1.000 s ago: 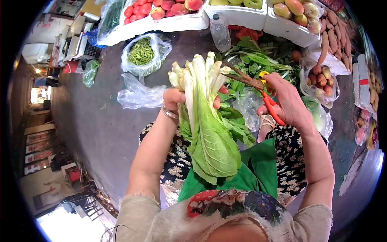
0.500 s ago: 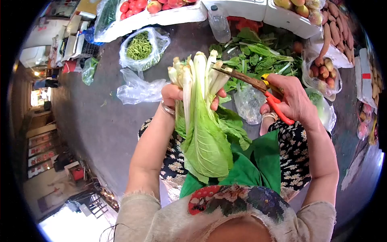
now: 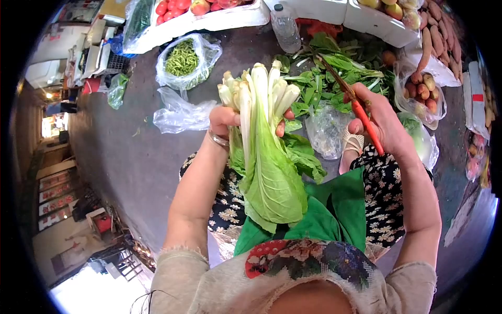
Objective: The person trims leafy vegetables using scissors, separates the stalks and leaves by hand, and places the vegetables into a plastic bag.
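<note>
My left hand (image 3: pixel 226 121) is closed around a bunch of leafy greens (image 3: pixel 274 193), with the pale cut stem ends pointing up and away and the broad leaves hanging toward my lap. My fingertips show on the far right side of the stems. In my right hand (image 3: pixel 377 116) is a pair of scissors (image 3: pixel 366 123) with red handles and rusty dark blades. They are held to the right of the bunch, apart from it, with the blades pointing up and left over a heap of loose greens (image 3: pixel 334 78) on the ground.
A bag of small green vegetables (image 3: pixel 181 56) and a crumpled plastic bag (image 3: pixel 180 112) lie ahead on the left. A water bottle (image 3: pixel 285 31) stands before white foam boxes (image 3: pixel 225 20) of produce. To the right are a bag of round produce (image 3: pixel 421 93) and sweet potatoes (image 3: pixel 440 34).
The scissors have swung away from the stem ends, turning so their blades point farther up and away. My left hand still holds the greens in nearly the same place.
</note>
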Motion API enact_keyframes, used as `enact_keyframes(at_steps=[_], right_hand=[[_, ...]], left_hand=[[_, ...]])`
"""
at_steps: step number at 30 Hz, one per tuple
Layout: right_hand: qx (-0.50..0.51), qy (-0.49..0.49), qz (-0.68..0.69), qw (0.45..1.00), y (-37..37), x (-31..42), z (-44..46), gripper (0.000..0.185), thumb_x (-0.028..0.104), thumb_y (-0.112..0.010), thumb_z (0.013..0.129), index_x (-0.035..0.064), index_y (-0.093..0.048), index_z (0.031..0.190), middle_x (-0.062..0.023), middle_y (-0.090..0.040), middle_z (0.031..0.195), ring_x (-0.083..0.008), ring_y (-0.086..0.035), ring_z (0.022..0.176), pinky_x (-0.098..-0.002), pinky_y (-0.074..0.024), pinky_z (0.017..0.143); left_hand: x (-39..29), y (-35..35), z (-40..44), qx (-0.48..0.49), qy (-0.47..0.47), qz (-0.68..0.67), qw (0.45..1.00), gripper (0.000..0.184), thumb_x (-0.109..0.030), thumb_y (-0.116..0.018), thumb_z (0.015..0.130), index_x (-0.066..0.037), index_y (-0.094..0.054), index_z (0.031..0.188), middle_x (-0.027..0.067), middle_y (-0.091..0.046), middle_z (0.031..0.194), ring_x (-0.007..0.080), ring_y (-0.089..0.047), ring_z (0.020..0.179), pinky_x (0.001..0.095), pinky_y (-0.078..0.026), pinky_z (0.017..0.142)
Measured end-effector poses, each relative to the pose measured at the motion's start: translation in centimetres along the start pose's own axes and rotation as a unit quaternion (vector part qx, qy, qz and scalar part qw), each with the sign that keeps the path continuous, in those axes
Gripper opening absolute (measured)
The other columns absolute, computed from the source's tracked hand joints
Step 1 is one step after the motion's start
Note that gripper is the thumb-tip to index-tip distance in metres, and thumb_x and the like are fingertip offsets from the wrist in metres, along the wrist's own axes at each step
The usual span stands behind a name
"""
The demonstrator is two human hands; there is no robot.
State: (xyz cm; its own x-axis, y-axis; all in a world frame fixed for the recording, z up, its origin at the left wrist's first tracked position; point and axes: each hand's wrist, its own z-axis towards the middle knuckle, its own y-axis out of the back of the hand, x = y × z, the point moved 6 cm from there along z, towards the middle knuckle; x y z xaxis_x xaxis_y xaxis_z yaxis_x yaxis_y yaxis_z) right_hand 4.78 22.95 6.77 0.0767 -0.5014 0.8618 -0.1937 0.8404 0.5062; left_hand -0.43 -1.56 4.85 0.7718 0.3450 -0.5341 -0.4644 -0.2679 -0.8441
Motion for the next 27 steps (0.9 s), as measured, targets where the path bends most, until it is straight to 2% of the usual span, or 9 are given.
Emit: enact_keyframes(at_steps=[3,7,11,13,14,20,22,26,27], right_hand=[[0.022,0.022,-0.004,1.0,-0.6,0.2,0.0,0.074,0.067,-0.073,0.068,0.0003,-0.05,0.09,-0.0154,-0.049,0.07,-0.0334,-0.049,0.065,-0.0418,-0.0413,0.062],[0.058,0.026,-0.051,0.997,-1.1,-0.1,-0.1,0.08,0.075,-0.068,0.067,0.0005,-0.051,0.091,-0.0171,-0.05,0.07,-0.0355,-0.05,0.066,-0.0418,-0.0414,0.061],[0.068,0.017,-0.067,0.995,-0.8,0.7,-0.2,0.08,0.075,-0.068,0.067,0.0003,-0.052,0.092,-0.0185,-0.051,0.07,-0.0373,-0.052,0.067,-0.0427,-0.0408,0.06],[0.079,0.008,-0.074,0.994,-0.9,0.7,-0.2,0.079,0.074,-0.068,0.067,0.0001,-0.052,0.091,-0.019,-0.052,0.07,-0.0383,-0.053,0.068,-0.0433,-0.0403,0.06],[0.079,0.007,-0.073,0.994,-0.9,0.7,-0.2,0.079,0.074,-0.068,0.067,0.0001,-0.052,0.091,-0.019,-0.052,0.07,-0.0383,-0.053,0.068,-0.0433,-0.0403,0.06],[0.091,-0.01,-0.108,0.99,-0.2,1.1,-0.5,0.071,0.067,-0.073,0.068,0.0013,-0.055,0.086,-0.0185,-0.049,0.062,-0.0398,-0.051,0.061,-0.0435,-0.0395,0.056],[0.094,-0.022,-0.121,0.988,0.0,0.9,-0.5,0.065,0.062,-0.075,0.069,0.0015,-0.056,0.084,-0.0188,-0.048,0.06,-0.04,-0.05,0.059,-0.043,-0.0389,0.054],[0.048,0.008,-0.12,0.992,-0.2,0.4,-0.5,0.064,0.06,-0.076,0.07,0.0016,-0.055,0.085,-0.0183,-0.049,0.062,-0.0385,-0.051,0.059,-0.0424,-0.0394,0.055],[0.032,0.004,-0.089,0.996,0.0,0.2,-0.5,0.064,0.061,-0.075,0.07,0.0018,-0.055,0.086,-0.018,-0.049,0.063,-0.0382,-0.052,0.06,-0.0423,-0.0395,0.055]], left_hand=[[0.1,-1.0,0.5,0.035,-0.002,0.024,0.999,0.087,-0.015,-0.07,0.069,0.003,-0.032,0.145,0.0367,-0.051,0.125,0.0392,-0.063,0.099,0.0465,-0.053,0.085],[0.5,-1.0,0.3,0.017,0.025,0.049,0.998,0.084,-0.009,-0.07,0.069,0.002,-0.034,0.144,0.0366,-0.052,0.125,0.039,-0.065,0.1,0.0466,-0.053,0.087],[0.6,-0.6,0.2,0.041,0.033,0.052,0.997,0.084,-0.007,-0.07,0.068,0.002,-0.035,0.143,0.0354,-0.053,0.125,0.0392,-0.065,0.101,0.0476,-0.052,0.088],[0.7,0.0,-0.2,0.008,0.065,0.141,0.988,0.095,-0.023,-0.072,0.066,-0.002,-0.028,0.148,0.0367,-0.049,0.128,0.042,-0.062,0.1,0.0475,-0.05,0.088],[0.7,0.0,-0.3,0.007,0.066,0.14,0.988,0.095,-0.023,-0.072,0.066,-0.002,-0.028,0.148,0.0367,-0.049,0.128,0.042,-0.062,0.1,0.0475,-0.05,0.088],[0.6,0.5,-0.6,-0.014,0.031,0.123,0.992,0.095,-0.019,-0.076,0.067,-0.003,-0.029,0.147,0.0333,-0.05,0.128,0.0441,-0.06,0.104,0.0519,-0.051,0.088],[0.2,0.4,-0.5,-0.023,0.036,0.106,0.993,0.089,0.0,-0.073,0.057,0.004,-0.039,0.139,0.0257,-0.058,0.124,0.0377,-0.064,0.106,0.0489,-0.051,0.093],[-0.7,1.2,-0.5,-0.069,0.007,0.209,0.976,0.093,0.002,-0.075,0.055,0.004,-0.038,0.14,0.0222,-0.059,0.125,0.0346,-0.062,0.109,0.0462,-0.05,0.095],[-1.1,1.4,-0.6,-0.079,-0.006,0.224,0.971,0.096,-0.004,-0.078,0.057,0.002,-0.035,0.142,0.0221,-0.056,0.128,0.0363,-0.06,0.111,0.0481,-0.05,0.094]])
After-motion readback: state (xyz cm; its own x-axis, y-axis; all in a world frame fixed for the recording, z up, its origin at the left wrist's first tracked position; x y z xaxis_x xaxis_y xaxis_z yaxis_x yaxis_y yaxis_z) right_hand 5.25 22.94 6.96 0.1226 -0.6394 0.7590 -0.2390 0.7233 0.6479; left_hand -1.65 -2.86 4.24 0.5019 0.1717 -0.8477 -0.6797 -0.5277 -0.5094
